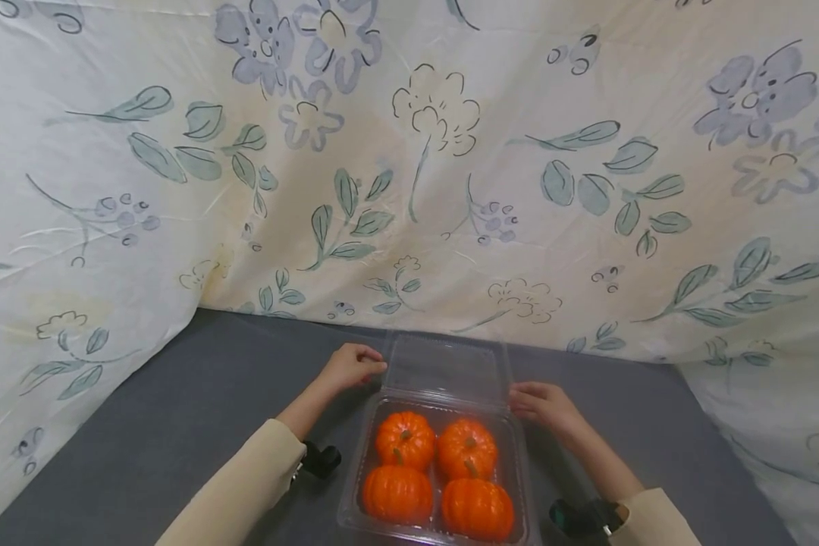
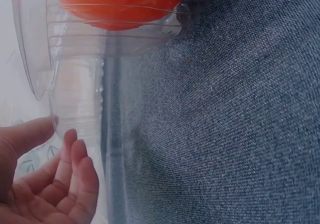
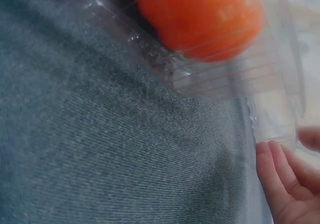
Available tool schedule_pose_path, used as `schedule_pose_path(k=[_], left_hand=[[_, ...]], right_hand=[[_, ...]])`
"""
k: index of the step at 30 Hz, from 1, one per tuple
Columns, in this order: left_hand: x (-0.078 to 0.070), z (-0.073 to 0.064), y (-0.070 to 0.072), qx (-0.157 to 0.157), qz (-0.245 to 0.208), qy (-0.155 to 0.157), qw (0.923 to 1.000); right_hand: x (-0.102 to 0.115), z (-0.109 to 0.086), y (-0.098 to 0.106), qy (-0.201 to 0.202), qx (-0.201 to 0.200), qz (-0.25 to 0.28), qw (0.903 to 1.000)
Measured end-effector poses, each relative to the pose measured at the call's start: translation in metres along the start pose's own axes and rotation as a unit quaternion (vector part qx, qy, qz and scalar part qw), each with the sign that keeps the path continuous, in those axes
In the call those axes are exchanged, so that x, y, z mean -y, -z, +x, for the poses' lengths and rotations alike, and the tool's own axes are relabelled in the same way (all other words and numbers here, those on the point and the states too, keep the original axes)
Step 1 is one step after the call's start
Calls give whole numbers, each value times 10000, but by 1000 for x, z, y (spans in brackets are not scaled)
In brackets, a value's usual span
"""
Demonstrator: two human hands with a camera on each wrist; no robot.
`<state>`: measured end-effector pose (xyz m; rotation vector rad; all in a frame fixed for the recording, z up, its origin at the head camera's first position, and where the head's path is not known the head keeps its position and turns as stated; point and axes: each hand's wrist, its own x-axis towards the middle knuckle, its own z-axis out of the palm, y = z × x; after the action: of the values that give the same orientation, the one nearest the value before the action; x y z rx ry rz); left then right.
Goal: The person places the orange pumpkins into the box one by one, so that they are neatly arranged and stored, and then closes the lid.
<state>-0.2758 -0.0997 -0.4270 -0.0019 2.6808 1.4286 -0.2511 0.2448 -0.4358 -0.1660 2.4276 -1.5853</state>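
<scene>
A clear plastic clamshell container stands on the grey cloth with its lid folded back, away from me. Orange toy pumpkins with ribbed sides fill its base in two rows. At the lid's left edge, my left hand pinches the rim; thumb and fingertips sit on either side of it in the left wrist view. On the opposite edge my right hand pinches the lid between thumb and fingers. Through the ribbed wall, one pumpkin shows in the right wrist view.
Dark grey cloth covers the work surface. A pale curtain printed with flowers and leaves hangs behind and along both sides. Black wrist cameras are strapped on below the sleeves.
</scene>
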Motion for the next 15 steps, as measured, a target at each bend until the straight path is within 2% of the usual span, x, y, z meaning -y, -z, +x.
schedule_pose_path(k=[6,10,15], left_hand=[[1,-1,0,-117,-59,-230,9996],[-1,-3,2,-380,8,-430,9984],[-6,-11,6,-625,37,-932,9937]], right_hand=[[2,0,1,284,-180,-1,9994],[2,-1,1,432,-724,-210,9962],[3,-6,1,575,-1397,-645,9864]])
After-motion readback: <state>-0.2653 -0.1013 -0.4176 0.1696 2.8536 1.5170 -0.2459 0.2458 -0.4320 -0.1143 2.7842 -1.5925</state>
